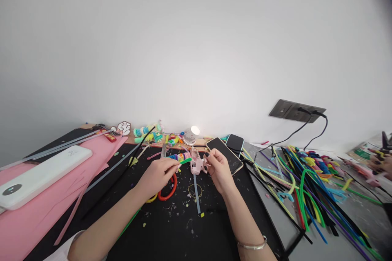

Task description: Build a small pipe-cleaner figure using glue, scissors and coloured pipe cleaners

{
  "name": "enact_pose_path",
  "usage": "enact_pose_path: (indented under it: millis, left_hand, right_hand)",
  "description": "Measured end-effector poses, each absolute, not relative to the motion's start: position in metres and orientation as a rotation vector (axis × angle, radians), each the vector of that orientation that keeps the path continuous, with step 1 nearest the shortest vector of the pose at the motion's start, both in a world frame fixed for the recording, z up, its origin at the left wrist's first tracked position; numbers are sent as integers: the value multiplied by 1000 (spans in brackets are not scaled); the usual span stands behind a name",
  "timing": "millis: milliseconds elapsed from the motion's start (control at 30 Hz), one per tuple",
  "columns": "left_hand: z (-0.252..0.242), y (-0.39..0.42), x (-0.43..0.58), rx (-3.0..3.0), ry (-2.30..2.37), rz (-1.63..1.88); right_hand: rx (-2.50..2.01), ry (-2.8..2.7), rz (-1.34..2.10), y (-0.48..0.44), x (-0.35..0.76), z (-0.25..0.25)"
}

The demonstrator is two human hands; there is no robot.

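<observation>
My left hand [161,171] pinches a green pipe cleaner [185,161], whose tip points right toward a small pink glue gun [196,166]. A translucent glue stick [197,197] sticks out of the gun's near end. My right hand [219,167] is closed in a pinch just right of the gun. What its fingertips hold, if anything, is too small to make out. Scissors [171,189] with red and yellow handles lie partly hidden behind my left hand. Beyond the hands, a rolled multicoloured pipe-cleaner piece [180,157] lies by the gun.
Pink sheets [101,155] and a white power bank [49,175] lie left. A lit paper cup [190,136] and two phones [234,143] are at the back. Loose pipe cleaners [306,187] spread right, below a wall socket [294,111]. Another person's hand [382,161] shows far right near another glue gun [364,171].
</observation>
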State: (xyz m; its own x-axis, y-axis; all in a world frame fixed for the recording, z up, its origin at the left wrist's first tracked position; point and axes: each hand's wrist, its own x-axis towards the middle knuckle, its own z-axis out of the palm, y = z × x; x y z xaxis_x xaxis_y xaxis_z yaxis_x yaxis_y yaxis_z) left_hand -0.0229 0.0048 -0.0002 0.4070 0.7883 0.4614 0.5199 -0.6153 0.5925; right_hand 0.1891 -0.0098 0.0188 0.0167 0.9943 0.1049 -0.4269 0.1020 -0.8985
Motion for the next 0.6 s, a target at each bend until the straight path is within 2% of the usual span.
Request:
enact_pose_path:
  millis: [600]
  left_hand:
    - [-3,6,-23,2278,1130,1020]
  right_hand:
    - [-848,-964,1313,-10,188,18]
